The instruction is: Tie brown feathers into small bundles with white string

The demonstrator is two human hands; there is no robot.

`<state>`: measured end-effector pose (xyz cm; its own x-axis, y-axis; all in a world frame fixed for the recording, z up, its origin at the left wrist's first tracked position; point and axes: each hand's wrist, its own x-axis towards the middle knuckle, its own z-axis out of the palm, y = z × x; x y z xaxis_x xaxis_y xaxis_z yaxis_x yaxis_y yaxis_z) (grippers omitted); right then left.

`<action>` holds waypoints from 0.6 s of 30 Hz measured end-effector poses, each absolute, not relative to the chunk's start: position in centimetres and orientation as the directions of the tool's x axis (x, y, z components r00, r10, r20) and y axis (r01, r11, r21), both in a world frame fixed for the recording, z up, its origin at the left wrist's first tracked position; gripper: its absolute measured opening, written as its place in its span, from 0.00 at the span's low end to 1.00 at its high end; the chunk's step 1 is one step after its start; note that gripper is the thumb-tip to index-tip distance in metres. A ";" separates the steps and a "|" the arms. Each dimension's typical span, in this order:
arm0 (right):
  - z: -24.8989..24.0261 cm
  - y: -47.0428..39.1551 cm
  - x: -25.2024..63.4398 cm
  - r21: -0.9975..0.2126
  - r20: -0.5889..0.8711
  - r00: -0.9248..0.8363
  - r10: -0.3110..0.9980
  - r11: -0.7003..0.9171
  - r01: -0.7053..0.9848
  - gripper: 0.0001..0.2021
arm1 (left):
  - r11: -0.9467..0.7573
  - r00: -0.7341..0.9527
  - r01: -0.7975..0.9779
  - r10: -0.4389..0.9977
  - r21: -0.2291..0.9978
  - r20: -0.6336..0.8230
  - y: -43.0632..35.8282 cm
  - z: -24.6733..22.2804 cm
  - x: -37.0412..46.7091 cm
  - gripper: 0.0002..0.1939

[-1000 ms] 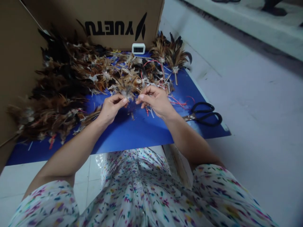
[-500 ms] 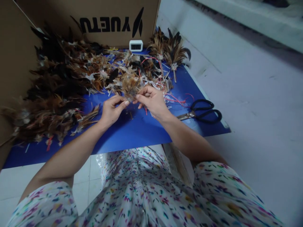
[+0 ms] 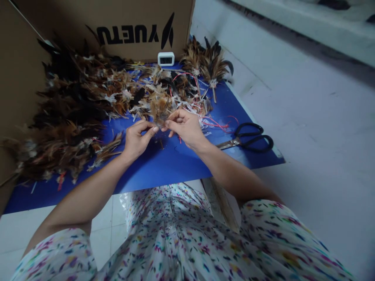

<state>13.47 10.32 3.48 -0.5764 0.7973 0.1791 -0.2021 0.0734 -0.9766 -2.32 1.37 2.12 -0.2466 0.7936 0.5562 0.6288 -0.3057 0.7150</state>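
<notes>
Between my hands, just above the blue tabletop (image 3: 170, 168), is a small bunch of brown feathers (image 3: 160, 107). My right hand (image 3: 184, 127) pinches its lower end between thumb and fingers. My left hand (image 3: 139, 138) meets it from the other side, thumb and index finger pressed together at the base of the bunch; whatever fine thing lies between those fingertips is too small to make out. Pink string (image 3: 215, 124) lies to the right of my right hand, and loose brown and white feathers (image 3: 123, 93) spread behind both hands.
Black-handled scissors (image 3: 249, 140) lie at the table's right side. Two bound feather bunches (image 3: 213, 66) stand at the back right, beside a small white digital clock (image 3: 166, 59). A cardboard box (image 3: 131, 17) walls the back and left; dark feathers (image 3: 67, 97) heap along the left.
My hands have drawn slightly closer together at the base of the feather bunch, the right shifting a little left. The whole view has moved slightly.
</notes>
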 end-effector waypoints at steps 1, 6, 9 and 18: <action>3.5 10.3 13.5 -0.976 0.178 -0.576 0.798 0.070 -0.205 0.17 | -0.309 -0.247 0.631 0.790 0.712 0.561 1.4 2.1 -2.3 0.17; 3.5 10.2 13.4 -0.971 0.181 -0.578 0.796 0.053 -0.231 0.18 | -0.335 -0.233 0.636 0.776 0.695 0.586 1.4 1.8 -2.3 0.15; 3.3 10.2 13.2 -0.971 0.166 -0.572 0.804 0.033 -0.236 0.19 | -0.333 -0.222 0.653 0.774 0.680 0.593 1.3 2.0 -2.3 0.15; 3.0 10.1 12.9 -0.968 0.123 -0.590 0.798 -0.033 -0.247 0.21 | -0.318 -0.195 0.723 0.757 0.613 0.624 1.1 2.3 -2.1 0.17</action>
<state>12.93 10.09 2.95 -0.5896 0.7982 0.1234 -0.2469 -0.0327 -0.9685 -2.13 1.15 2.29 -0.1946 0.7572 0.6235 0.7235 -0.3184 0.6125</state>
